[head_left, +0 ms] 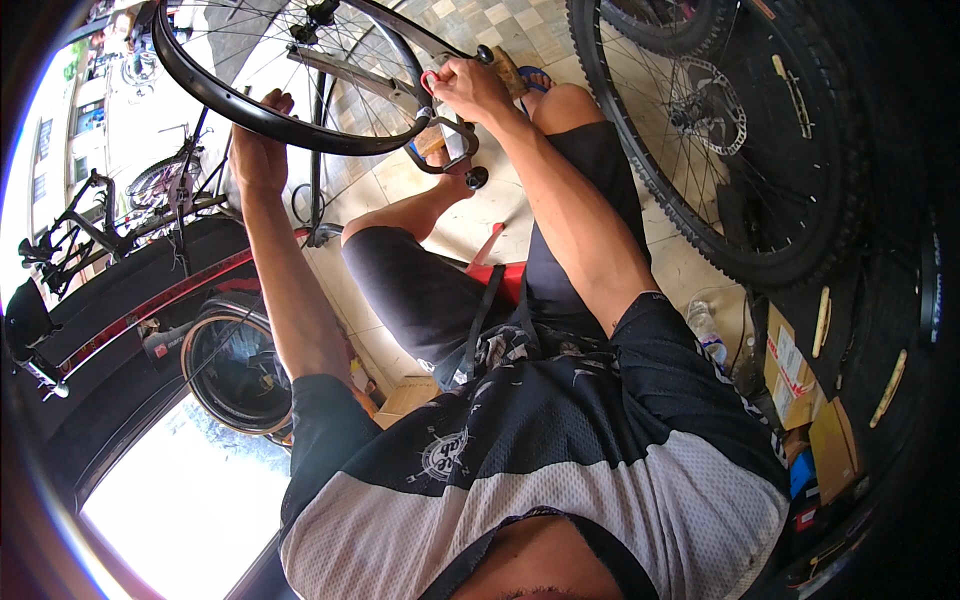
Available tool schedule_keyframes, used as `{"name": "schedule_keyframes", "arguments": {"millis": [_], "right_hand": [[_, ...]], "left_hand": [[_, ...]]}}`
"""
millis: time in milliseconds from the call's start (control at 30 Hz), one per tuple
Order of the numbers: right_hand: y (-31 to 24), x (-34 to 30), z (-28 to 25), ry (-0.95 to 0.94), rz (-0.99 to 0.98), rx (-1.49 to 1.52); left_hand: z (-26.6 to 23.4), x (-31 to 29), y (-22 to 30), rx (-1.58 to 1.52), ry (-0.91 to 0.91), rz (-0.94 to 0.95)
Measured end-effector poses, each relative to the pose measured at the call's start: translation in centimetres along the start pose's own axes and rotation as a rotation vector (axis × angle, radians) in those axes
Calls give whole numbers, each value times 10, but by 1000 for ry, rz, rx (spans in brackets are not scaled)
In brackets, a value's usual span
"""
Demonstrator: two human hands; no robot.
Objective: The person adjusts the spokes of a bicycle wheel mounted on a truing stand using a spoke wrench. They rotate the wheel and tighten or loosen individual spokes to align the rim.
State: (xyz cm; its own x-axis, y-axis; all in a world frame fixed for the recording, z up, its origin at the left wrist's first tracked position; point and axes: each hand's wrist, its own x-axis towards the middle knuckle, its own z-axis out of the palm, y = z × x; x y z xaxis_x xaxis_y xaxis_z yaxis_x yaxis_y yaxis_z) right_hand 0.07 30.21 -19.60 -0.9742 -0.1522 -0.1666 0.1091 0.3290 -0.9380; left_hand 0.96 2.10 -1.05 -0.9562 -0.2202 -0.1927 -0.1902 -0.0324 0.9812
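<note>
A bare black bicycle wheel rim (pixel 335 138), laced with thin spokes to a black hub (pixel 322 12), is mounted in a wheel truing stand (pixel 352 70) in front of me. My left hand (pixel 262 150) grips the rim on its left side, with fingertips showing inside the rim. At the right side of the rim, my right hand (pixel 470 90) is closed on a small red spoke wrench (pixel 429 82), close to the spokes. My fingers partly cover the wrench. Just below that hand, the stand's curved caliper arm (pixel 462 150) and black knob (pixel 477 178) sit by the rim.
A large knobby-tired wheel (pixel 700 240) with a disc rotor stands close on my right. I sit on a red stool (pixel 512 280) above a tiled floor. Leaning bicycles (pixel 110 225) and a tire (pixel 195 370) are at left; cardboard (pixel 832 450) and a plastic bottle (pixel 702 322) lie right.
</note>
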Motion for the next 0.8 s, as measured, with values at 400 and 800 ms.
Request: {"name": "schedule_keyframes", "arguments": {"millis": [400, 800], "right_hand": [[0, -2, 0, -2, -7, 3], [-3, -2, -3, 10, -4, -6]], "left_hand": [[14, -21, -59, -28, 48, -67], [21, -18, -102, 102, -19, -150]]}}
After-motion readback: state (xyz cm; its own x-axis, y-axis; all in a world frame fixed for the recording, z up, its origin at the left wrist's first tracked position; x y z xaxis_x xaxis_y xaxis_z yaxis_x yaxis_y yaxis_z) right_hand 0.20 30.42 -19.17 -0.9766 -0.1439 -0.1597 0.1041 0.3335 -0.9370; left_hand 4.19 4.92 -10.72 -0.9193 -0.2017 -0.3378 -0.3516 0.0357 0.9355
